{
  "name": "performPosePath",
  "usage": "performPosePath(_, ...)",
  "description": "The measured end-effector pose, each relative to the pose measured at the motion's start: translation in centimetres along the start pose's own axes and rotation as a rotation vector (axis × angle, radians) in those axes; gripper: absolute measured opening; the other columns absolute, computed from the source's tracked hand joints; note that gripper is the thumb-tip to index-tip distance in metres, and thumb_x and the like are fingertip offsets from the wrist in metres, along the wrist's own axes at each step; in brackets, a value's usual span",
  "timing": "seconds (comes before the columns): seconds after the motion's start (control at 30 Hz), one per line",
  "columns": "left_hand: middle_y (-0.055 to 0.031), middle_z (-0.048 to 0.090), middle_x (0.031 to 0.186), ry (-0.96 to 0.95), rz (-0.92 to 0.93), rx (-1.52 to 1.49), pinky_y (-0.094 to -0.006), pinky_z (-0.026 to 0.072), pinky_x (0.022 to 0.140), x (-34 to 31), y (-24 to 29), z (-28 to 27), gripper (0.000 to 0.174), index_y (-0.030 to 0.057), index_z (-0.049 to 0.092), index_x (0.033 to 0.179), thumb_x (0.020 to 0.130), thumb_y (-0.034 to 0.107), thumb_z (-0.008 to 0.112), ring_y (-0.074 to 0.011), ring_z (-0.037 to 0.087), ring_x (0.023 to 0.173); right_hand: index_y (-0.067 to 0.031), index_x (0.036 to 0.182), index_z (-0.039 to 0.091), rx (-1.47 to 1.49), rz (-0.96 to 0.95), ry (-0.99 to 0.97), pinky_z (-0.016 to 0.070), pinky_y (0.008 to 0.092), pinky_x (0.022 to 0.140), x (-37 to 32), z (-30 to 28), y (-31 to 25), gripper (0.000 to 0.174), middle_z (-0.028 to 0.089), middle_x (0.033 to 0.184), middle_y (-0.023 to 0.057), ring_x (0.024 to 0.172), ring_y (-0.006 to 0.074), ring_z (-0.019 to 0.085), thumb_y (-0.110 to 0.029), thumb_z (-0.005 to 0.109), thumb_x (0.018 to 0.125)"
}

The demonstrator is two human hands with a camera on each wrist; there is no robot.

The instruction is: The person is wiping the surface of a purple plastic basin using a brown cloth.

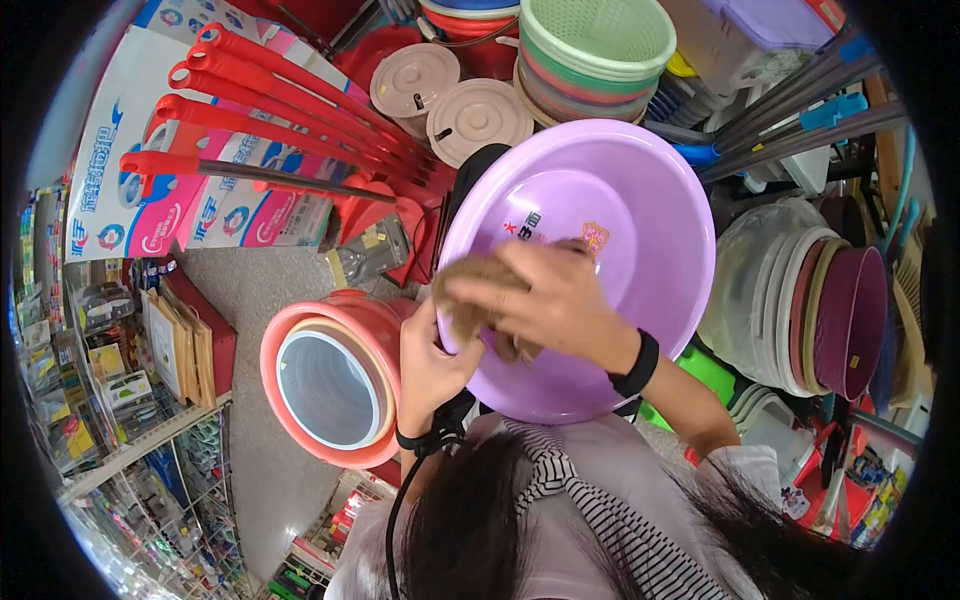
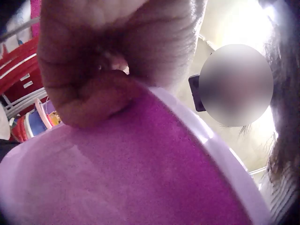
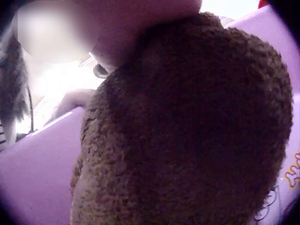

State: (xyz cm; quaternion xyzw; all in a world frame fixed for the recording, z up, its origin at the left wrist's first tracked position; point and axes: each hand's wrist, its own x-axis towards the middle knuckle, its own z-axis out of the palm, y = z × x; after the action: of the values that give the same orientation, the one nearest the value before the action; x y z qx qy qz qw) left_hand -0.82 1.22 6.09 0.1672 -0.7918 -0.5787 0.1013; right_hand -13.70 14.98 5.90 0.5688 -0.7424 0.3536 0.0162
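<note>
A large purple basin (image 1: 650, 230) is tilted in front of the person's chest, its inside facing the head camera. The left hand (image 1: 432, 370) grips its left rim; in the left wrist view the fingers of the left hand (image 2: 101, 101) curl over the edge of the basin (image 2: 140, 173). At that same rim the right hand (image 1: 560, 300) holds a brown fuzzy cloth (image 1: 465, 290), partly inside the basin. The cloth (image 3: 187, 126) fills most of the right wrist view, with part of the right hand (image 3: 140, 23) above it and the basin (image 3: 37, 164) behind.
Nested red and white buckets (image 1: 330, 388) stand at the left on the floor. Red-handled poles (image 1: 290, 130) lean at the upper left by printed boxes (image 1: 120, 190). Stacked green baskets (image 1: 600, 40) stand behind the basin, more nested tubs (image 1: 850, 320) at the right, and shelves (image 1: 150, 440) at the far left.
</note>
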Motion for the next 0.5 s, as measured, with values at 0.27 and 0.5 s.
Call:
performPosePath(0.27,-0.0077,0.065,0.085,0.033,0.016,-0.134,-0.0252,0.0495,0.071,0.4,-0.6,0.0,0.036,-0.0036,0.058,0.106,0.070,0.001,0.058,-0.0098,0.061,0.076,-0.0240,0.117,0.062,0.016,0.016,0.069,0.0469,0.0304,0.053,0.1,0.4,-1.5,0.045,0.046,0.081,0.0022,0.063,0.0157,0.053,-0.025,0.066,0.072)
performPosePath(0.5,-0.0076,0.065,0.080,0.035,-0.100,-0.112,-0.0243,0.0475,0.064,0.5,0.1,0.2,0.036,-0.0039,0.057,0.104,0.069,-0.001,0.059,-0.0094,0.058,0.068,-0.0213,0.111,0.063,-0.060,0.105,0.196,0.0468,0.0300,0.052,1.8,-0.8,0.0,0.042,0.047,0.083,0.0039,0.062,0.0176,0.055,-0.024,0.069,0.070)
